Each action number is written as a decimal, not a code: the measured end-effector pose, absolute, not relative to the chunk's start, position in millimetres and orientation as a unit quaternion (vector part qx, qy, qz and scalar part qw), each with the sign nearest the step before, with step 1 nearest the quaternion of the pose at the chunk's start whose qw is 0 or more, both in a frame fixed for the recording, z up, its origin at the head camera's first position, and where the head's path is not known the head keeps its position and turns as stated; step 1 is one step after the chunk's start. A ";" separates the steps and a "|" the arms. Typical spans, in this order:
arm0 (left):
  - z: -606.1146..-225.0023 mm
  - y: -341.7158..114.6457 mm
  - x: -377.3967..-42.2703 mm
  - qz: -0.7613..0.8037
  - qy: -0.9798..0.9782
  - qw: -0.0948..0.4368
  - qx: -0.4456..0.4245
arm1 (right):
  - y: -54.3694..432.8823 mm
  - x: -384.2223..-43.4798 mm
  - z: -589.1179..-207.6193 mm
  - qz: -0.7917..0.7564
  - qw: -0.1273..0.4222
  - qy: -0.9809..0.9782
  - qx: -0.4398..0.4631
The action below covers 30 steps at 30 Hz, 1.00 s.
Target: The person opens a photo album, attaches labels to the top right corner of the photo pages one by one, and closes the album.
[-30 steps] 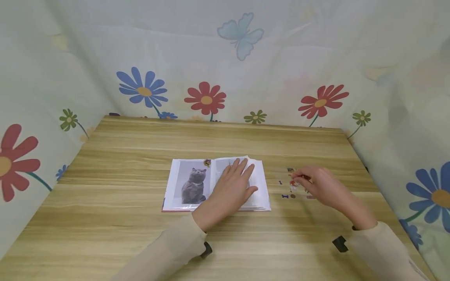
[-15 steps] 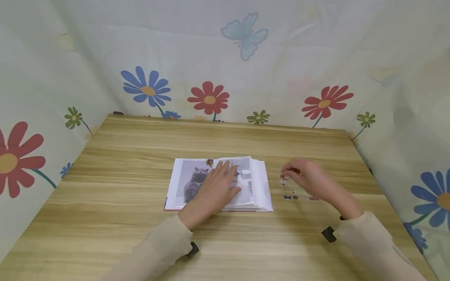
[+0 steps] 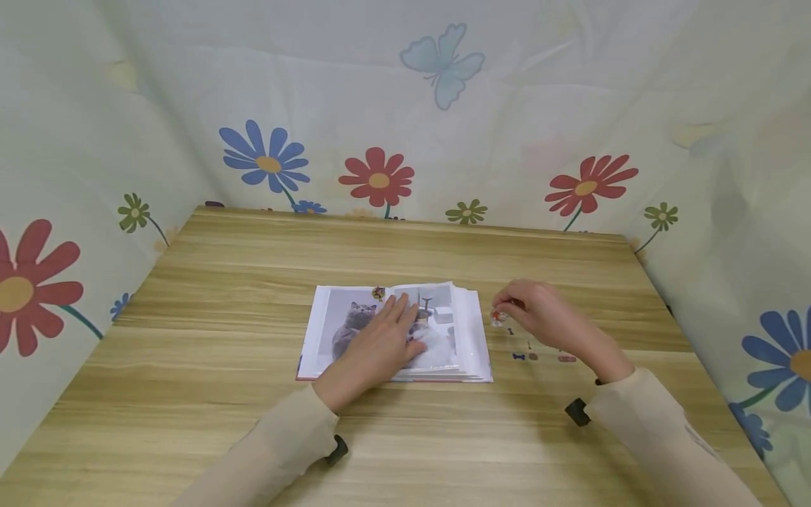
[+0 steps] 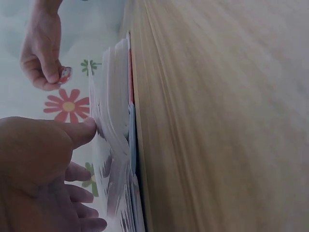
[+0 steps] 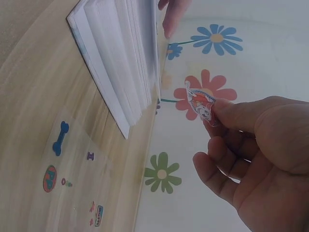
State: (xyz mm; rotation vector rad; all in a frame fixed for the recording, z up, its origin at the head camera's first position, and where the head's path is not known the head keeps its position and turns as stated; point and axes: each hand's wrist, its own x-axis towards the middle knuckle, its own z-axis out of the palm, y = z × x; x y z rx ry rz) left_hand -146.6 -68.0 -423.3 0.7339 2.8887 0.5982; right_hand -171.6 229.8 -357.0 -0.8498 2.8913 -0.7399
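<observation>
A photo album (image 3: 476, 331) lies spread on the wooden table, with a grey cat photo (image 3: 345, 341) on its left page. My left hand (image 3: 375, 341) rests over the middle of the album with fingers extended; in the left wrist view its thumb touches the upper pages. Just off the album's right edge, my right hand (image 3: 538, 310) pinches a small red-and-white sticker (image 5: 202, 104) between thumb and fingertips. The sticker is raised above the table. Another small round sticker (image 3: 378, 293) is at the top of the album, near the fold.
Right of the album lies a clear sheet with several small stickers, among them a blue bone sticker (image 5: 60, 138) and a round "PP" sticker (image 5: 49, 179). A flower-patterned curtain (image 3: 507, 127) surrounds the table's back and sides.
My right hand has lifted the sticker from beside the album and carried it left, toward the album's edge. My left hand has slid left across the pages, uncovering more of the right-hand photo.
</observation>
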 end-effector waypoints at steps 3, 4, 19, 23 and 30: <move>-424.1 -67.2 -147.3 0.187 0.948 0.063 0.249 | 225.3 -175.8 -358.1 -0.240 0.025 0.930 -0.276; -424.2 -66.8 -147.3 0.183 0.948 0.068 0.251 | 223.8 -177.3 -358.4 -0.243 0.027 0.929 -0.278; -420.7 -60.4 -148.1 0.155 0.945 0.101 0.269 | 193.8 -218.1 -366.8 -0.278 0.068 0.911 -0.295; -419.8 -59.9 -147.5 0.142 0.948 0.106 0.266 | 179.7 -233.0 -369.6 -0.283 0.088 0.908 -0.298; -415.4 -57.8 -148.1 0.138 0.948 0.108 0.266 | 167.7 -250.6 -373.4 -0.284 0.113 0.902 -0.305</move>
